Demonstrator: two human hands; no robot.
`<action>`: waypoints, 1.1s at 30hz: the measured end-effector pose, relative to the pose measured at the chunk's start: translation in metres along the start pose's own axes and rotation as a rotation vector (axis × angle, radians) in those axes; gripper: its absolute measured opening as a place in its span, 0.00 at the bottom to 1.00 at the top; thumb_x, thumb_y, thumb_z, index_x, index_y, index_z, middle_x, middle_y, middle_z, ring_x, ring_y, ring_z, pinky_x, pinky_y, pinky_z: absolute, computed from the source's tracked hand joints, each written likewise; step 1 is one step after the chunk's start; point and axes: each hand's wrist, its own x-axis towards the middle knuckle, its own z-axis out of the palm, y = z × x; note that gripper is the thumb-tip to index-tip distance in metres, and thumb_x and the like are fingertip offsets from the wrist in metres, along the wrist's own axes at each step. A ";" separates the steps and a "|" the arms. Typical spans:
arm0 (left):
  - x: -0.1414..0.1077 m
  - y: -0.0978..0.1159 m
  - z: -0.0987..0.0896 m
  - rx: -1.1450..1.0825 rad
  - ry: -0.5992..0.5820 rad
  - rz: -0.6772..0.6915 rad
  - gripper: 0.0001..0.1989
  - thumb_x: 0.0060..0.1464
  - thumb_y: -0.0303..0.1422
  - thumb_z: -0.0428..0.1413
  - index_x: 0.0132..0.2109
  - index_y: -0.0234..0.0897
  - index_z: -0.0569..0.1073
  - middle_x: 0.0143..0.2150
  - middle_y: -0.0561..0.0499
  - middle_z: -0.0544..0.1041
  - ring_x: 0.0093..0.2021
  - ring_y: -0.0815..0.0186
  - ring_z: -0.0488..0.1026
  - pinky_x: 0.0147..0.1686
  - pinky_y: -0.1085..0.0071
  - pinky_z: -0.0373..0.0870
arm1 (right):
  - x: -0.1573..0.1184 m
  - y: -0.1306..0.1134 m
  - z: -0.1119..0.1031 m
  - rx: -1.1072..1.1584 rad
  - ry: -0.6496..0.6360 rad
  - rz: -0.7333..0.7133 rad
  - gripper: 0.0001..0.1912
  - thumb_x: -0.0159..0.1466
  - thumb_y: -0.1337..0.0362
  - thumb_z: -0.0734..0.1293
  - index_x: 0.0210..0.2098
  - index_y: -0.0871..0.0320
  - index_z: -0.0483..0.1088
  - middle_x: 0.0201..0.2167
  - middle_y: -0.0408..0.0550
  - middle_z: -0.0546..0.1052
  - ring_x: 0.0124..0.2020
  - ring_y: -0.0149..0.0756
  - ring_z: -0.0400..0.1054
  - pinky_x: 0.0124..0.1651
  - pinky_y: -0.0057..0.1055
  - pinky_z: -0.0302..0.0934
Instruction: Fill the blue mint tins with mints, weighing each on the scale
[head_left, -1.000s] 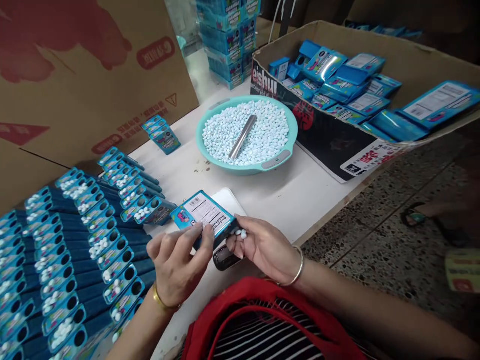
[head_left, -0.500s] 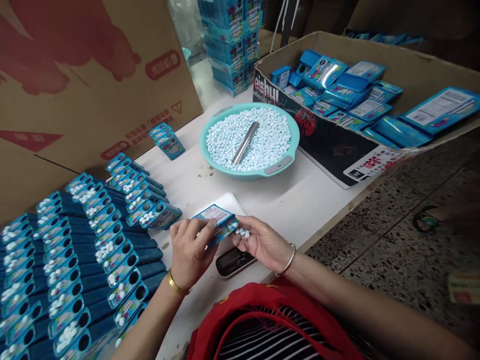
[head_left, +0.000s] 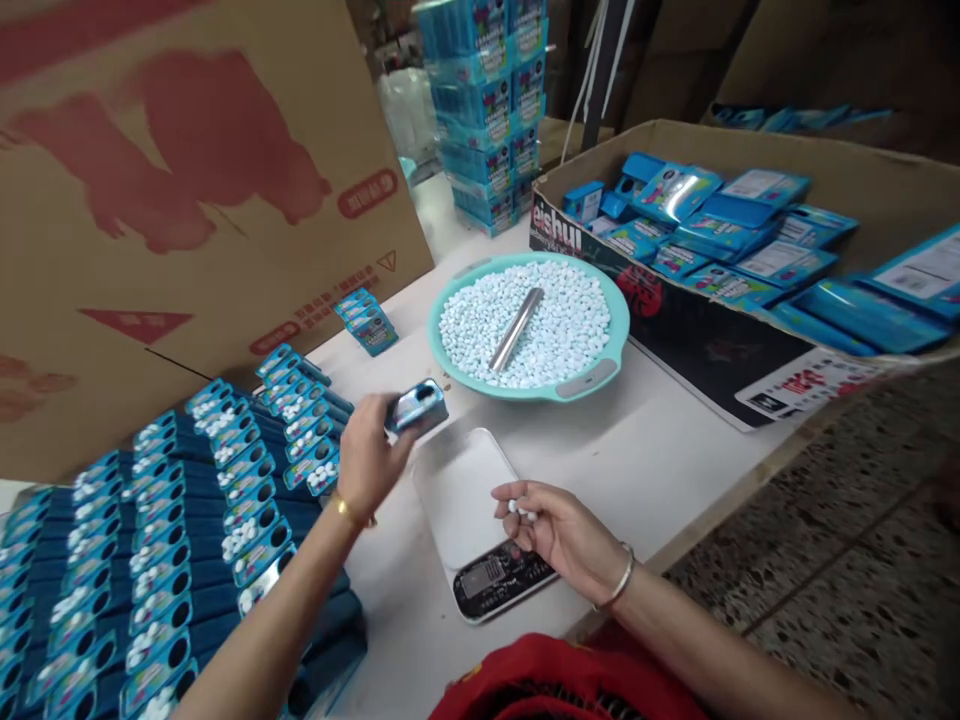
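My left hand (head_left: 375, 455) grips a small blue candy box (head_left: 418, 405), its end with a dark round hole facing up, lifted left of the scale. A few white candies (head_left: 523, 510) rest in the curled fingers of my right hand (head_left: 555, 530), which hovers over the right side of the kitchen scale (head_left: 465, 490). The scale has a bare white platform and a black display strip. Behind it stands a turquoise basin (head_left: 600, 375) full of pale candies, with a metal tube (head_left: 517, 330) lying on top.
Rows of blue boxes (head_left: 161, 560) stand at left, many with white candies on their tops. A few more boxes (head_left: 367, 322) lean near a big carton (head_left: 225, 150). At right, an open carton (head_left: 697, 365) holds blue boxes. Wrapped packs (head_left: 487, 120) are stacked behind.
My left hand has carried the box up and away from my right hand, turning its holed end upward. The scale is now uncovered. My right hand keeps some candies. The whole view has shifted.
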 end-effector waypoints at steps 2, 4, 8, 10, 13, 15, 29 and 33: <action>0.038 -0.029 0.008 0.014 -0.042 -0.196 0.18 0.52 0.37 0.57 0.49 0.36 0.65 0.43 0.47 0.72 0.40 0.61 0.69 0.40 0.67 0.65 | 0.000 -0.002 -0.002 0.000 0.009 0.003 0.10 0.49 0.65 0.67 0.31 0.62 0.73 0.27 0.47 0.72 0.23 0.28 0.60 0.23 0.28 0.57; 0.074 -0.056 0.019 0.062 -0.093 -0.307 0.18 0.51 0.37 0.57 0.48 0.36 0.66 0.44 0.46 0.72 0.43 0.59 0.70 0.43 0.66 0.65 | -0.001 -0.004 -0.005 0.018 0.025 0.008 0.10 0.49 0.64 0.68 0.31 0.61 0.74 0.28 0.46 0.72 0.23 0.28 0.59 0.24 0.30 0.59; 0.122 -0.095 0.043 0.119 -0.090 -0.389 0.18 0.50 0.36 0.57 0.47 0.32 0.67 0.44 0.41 0.69 0.44 0.55 0.70 0.45 0.62 0.65 | 0.001 -0.004 -0.019 0.059 0.071 -0.008 0.10 0.49 0.63 0.70 0.31 0.60 0.76 0.28 0.46 0.72 0.25 0.29 0.60 0.29 0.30 0.63; 0.134 -0.104 0.050 0.137 -0.084 -0.402 0.17 0.50 0.36 0.57 0.47 0.32 0.68 0.46 0.40 0.67 0.45 0.55 0.69 0.45 0.62 0.65 | 0.003 -0.004 -0.025 0.062 0.090 -0.023 0.10 0.49 0.63 0.71 0.31 0.59 0.77 0.29 0.47 0.73 0.27 0.30 0.62 0.30 0.28 0.62; 0.137 -0.103 0.046 0.159 -0.069 -0.367 0.18 0.51 0.36 0.57 0.48 0.33 0.68 0.52 0.39 0.63 0.50 0.53 0.66 0.47 0.61 0.64 | 0.004 -0.005 -0.028 0.048 0.113 -0.019 0.10 0.49 0.63 0.71 0.31 0.59 0.77 0.30 0.49 0.74 0.28 0.31 0.63 0.29 0.27 0.60; 0.127 -0.096 0.030 0.161 -0.069 -0.316 0.18 0.52 0.36 0.56 0.50 0.35 0.67 0.53 0.40 0.62 0.53 0.54 0.64 0.49 0.62 0.63 | 0.004 -0.007 -0.027 0.037 0.123 -0.004 0.10 0.47 0.63 0.72 0.30 0.59 0.78 0.30 0.49 0.74 0.27 0.30 0.63 0.29 0.27 0.60; -0.063 -0.039 -0.028 0.483 -0.236 -0.041 0.06 0.53 0.33 0.54 0.30 0.38 0.73 0.47 0.42 0.70 0.46 0.52 0.64 0.40 0.57 0.60 | -0.022 0.005 -0.022 -0.044 -0.010 0.006 0.08 0.50 0.63 0.72 0.29 0.61 0.77 0.29 0.49 0.73 0.28 0.31 0.66 0.29 0.28 0.61; -0.054 0.002 -0.048 0.458 -0.193 0.060 0.08 0.56 0.34 0.52 0.31 0.37 0.72 0.46 0.44 0.71 0.44 0.56 0.66 0.39 0.59 0.60 | -0.033 0.004 -0.033 -0.016 0.036 -0.014 0.09 0.51 0.62 0.72 0.30 0.62 0.77 0.29 0.49 0.74 0.28 0.30 0.67 0.29 0.26 0.61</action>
